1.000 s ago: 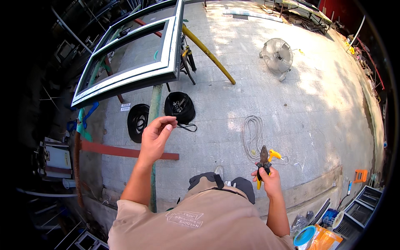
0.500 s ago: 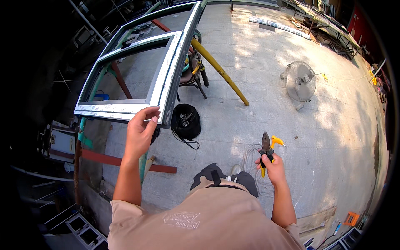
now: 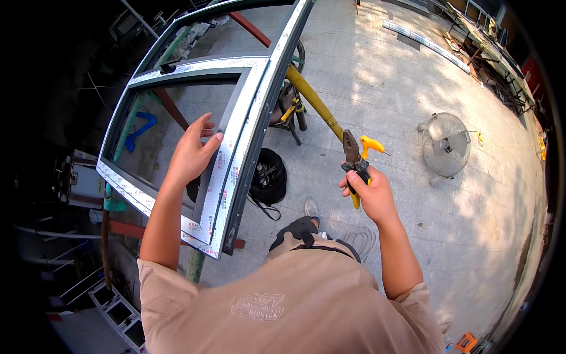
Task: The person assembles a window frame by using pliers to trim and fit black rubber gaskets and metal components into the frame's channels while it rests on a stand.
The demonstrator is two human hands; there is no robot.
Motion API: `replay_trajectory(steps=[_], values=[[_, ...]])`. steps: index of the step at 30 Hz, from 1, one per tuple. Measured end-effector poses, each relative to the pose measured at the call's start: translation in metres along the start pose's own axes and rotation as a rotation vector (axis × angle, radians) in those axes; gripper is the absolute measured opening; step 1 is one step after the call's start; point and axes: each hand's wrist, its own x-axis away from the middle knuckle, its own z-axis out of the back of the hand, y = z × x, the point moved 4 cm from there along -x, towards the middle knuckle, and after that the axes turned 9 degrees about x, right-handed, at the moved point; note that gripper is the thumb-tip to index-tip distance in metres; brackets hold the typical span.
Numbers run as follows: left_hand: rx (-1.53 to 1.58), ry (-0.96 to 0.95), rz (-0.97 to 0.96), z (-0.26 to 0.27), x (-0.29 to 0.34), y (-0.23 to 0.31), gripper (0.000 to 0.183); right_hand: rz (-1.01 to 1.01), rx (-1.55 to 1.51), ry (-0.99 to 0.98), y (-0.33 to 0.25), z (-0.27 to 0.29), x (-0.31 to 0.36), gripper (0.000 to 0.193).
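Seen from above: left hand (image 3: 191,154) spread flat on the inner rail of a grey window frame (image 3: 236,159), fingers (image 3: 207,125) open, gripping nothing. Right hand (image 3: 370,192) closed around yellow-handled pliers (image 3: 355,158), held up well apart from the frame (jaws apparently closed, hard to tell). Risks: frame sliding off its stand under the push; plier tip scratching the film-covered rail.

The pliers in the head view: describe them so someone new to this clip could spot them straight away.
Start at the big window frame on the left, then go right past the yellow pole to the right hand. The pliers stand up from its fist: dark metal jaws, yellow grips, the only hand tool held here.
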Motion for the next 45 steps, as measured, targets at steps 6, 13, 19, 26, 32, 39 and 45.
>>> replay_trajectory(steps=[6, 13, 19, 26, 32, 39, 45], values=[[-0.185, -0.078, 0.075, -0.05, -0.119, 0.01, 0.097, 0.03, 0.0, -0.005, -0.052, 0.002, -0.121, 0.041], [-0.247, -0.02, 0.08, -0.08, -0.128, 0.023, 0.092, 0.105, -0.055, -0.12, -0.087, 0.011, -0.26, 0.045], [-0.265, 0.013, 0.104, -0.075, -0.126, 0.02, 0.096, 0.25, -0.062, -0.324, -0.139, -0.009, -0.375, 0.044], [-0.224, 0.009, 0.262, -0.074, -0.135, 0.027, 0.1, 0.325, -0.059, -0.488, -0.168, -0.073, -0.475, 0.049], [-0.116, 0.048, 0.557, -0.075, -0.154, 0.029, 0.103, 0.25, -0.118, -0.54, -0.145, -0.118, -0.523, 0.047], [-0.111, 0.118, 0.583, -0.072, -0.156, 0.02, 0.103, 0.38, 0.042, -0.491, -0.147, -0.109, -0.521, 0.05], [0.003, 0.152, 0.636, -0.067, -0.155, 0.018, 0.104, 0.336, -0.152, -0.499, -0.144, -0.105, -0.533, 0.048]])
